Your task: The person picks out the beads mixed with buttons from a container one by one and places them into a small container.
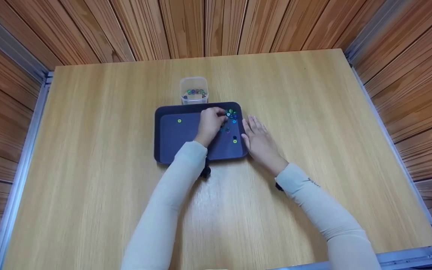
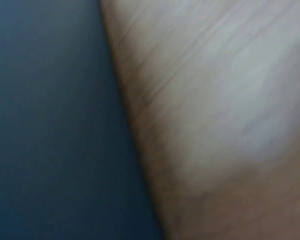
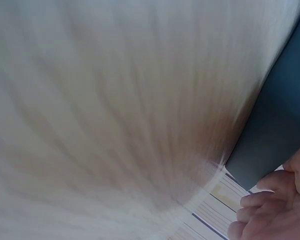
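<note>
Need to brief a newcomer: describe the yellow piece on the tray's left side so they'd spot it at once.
On the wooden table, find the dark rectangular tray. The small, round yellow piece lies on its floor, left of the left hand. It sits alone there, unlike the other yellow piece, near the right side.

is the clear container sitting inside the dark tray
No, the head view shows the clear container on the wooden table, just beyond the far edge of the dark tray.

No text can be read; the dark marking [image 1: 314,182] on the right sleeve [image 1: 326,215] is too small.
</note>
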A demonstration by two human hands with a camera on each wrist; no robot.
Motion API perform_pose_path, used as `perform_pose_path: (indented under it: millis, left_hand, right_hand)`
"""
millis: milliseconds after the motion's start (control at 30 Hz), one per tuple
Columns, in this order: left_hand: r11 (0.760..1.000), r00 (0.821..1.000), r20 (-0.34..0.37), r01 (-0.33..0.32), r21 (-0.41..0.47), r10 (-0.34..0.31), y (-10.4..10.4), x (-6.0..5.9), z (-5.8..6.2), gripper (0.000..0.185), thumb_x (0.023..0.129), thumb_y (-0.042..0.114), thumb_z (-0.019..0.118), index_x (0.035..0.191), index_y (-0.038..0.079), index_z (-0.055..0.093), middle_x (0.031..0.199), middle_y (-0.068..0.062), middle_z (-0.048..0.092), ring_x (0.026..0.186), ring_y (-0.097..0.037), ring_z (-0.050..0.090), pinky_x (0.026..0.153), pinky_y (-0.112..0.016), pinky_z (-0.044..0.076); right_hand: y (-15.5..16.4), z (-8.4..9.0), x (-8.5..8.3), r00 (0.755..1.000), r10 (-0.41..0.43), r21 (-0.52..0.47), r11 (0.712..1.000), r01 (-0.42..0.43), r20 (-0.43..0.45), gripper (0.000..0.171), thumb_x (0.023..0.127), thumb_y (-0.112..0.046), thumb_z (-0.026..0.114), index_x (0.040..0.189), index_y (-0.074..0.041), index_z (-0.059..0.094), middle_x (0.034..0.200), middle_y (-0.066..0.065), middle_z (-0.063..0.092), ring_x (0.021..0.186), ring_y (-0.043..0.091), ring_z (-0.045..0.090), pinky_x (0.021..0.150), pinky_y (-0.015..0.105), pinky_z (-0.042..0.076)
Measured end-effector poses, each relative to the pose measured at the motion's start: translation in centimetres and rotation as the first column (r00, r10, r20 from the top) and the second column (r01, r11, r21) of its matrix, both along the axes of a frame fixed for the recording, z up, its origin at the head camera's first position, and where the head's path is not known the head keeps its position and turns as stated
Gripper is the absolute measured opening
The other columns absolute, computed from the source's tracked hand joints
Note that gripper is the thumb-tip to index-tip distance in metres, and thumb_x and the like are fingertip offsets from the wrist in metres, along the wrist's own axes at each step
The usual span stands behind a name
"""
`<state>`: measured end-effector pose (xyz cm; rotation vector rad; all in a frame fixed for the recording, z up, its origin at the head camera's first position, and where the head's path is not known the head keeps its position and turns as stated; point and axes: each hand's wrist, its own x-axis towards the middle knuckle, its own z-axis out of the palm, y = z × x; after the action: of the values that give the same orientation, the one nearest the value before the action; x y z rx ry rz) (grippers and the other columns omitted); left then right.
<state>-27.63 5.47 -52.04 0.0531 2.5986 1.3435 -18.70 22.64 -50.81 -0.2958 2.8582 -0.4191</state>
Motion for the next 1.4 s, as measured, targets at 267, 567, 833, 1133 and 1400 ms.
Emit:
perform_pose_path:
  millis: [267, 567, 833, 1133, 1400]
  left_hand:
    - [0.996, 1.0, -0.015, 0.0, -0.088, -0.002, 0.6, 0.1, 0.1, 0.02, 0.094, 0.009, 0.066, 0.113, 0.008, 0.074, 0.116, -0.006, 0.074, 0.11, -0.016, 0.068, 0.098, -0.031, 0.053]
    - [0.999, 0.999, -0.03, -0.026, -0.026, 0.025, 0.2, 0.2, 0.0, 0.016, 0.093, 0.01, 0.068, 0.106, 0.009, 0.077, 0.111, -0.005, 0.076, 0.104, -0.016, 0.07, 0.091, -0.029, 0.055]
    - [0.764, 0.909, 0.373, -0.371, 0.529, 0.183, -1.6, 0.2, 1.3, 0.021, 0.088, 0.007, 0.074, 0.108, 0.001, 0.075, 0.109, -0.013, 0.075, 0.104, -0.021, 0.072, 0.09, -0.027, 0.056]
    - [0.473, 0.805, 0.583, -0.558, 0.682, 0.109, -3.4, -0.3, 3.5, 0.031, 0.089, 0.002, 0.072, 0.119, -0.001, 0.068, 0.1, -0.008, 0.074, 0.097, -0.017, 0.071, 0.098, -0.028, 0.053]
    - [0.304, 0.838, 0.541, -0.535, 0.788, 0.072, -5.5, -1.0, 5.4, 0.013, 0.093, -0.006, 0.062, 0.104, -0.003, 0.067, 0.09, -0.007, 0.071, 0.087, -0.017, 0.067, 0.105, -0.03, 0.049]
  right_hand:
    - [-0.2, 0.0, 0.0, 1.0, -0.005, -0.009, 1.0, 0.005, -0.003, 0.057, 0.109, -0.032, 0.028, 0.158, -0.006, 0.017, 0.166, 0.018, 0.012, 0.156, 0.032, 0.008, 0.126, 0.047, 0.011]
    - [-0.2, -0.3, 0.0, 1.0, 0.004, 0.005, 1.0, -0.004, 0.0, 0.057, 0.109, -0.031, 0.027, 0.158, -0.005, 0.015, 0.167, 0.018, 0.01, 0.155, 0.032, 0.008, 0.126, 0.048, 0.011]
    - [-0.2, -0.3, 0.0, 1.0, -0.006, 0.011, 1.0, 0.006, 0.005, 0.057, 0.109, -0.033, 0.026, 0.159, -0.007, 0.014, 0.167, 0.016, 0.008, 0.156, 0.032, 0.006, 0.126, 0.047, 0.01]
    - [0.0, -0.4, 0.0, 1.0, -0.005, 0.011, 1.0, 0.006, -0.011, 0.057, 0.109, -0.032, 0.027, 0.158, -0.006, 0.015, 0.167, 0.016, 0.009, 0.156, 0.032, 0.006, 0.126, 0.048, 0.01]
    - [-0.1, -0.1, 0.0, 1.0, 0.001, 0.0, 1.0, -0.001, -0.023, 0.057, 0.109, -0.03, 0.03, 0.158, -0.004, 0.018, 0.166, 0.018, 0.013, 0.155, 0.034, 0.009, 0.126, 0.049, 0.012]
